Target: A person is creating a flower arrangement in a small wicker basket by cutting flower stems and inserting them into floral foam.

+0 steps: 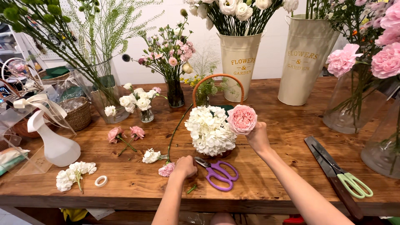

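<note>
Pink and ruffled, a garden rose [242, 119] sits pinched in the right hand [258, 136] at frame centre, touching white hydrangea [210, 129] in a wicker-handled basket [218, 77]. Below, the left hand [184, 166] lies fisted beside purple scissors [218, 171], with bare wooden table [137, 183] towards the lower edge.

Scissors [218, 172] before the flower basket [211, 130], spray bottle [56, 143] far left, shears [348, 179] right
</note>
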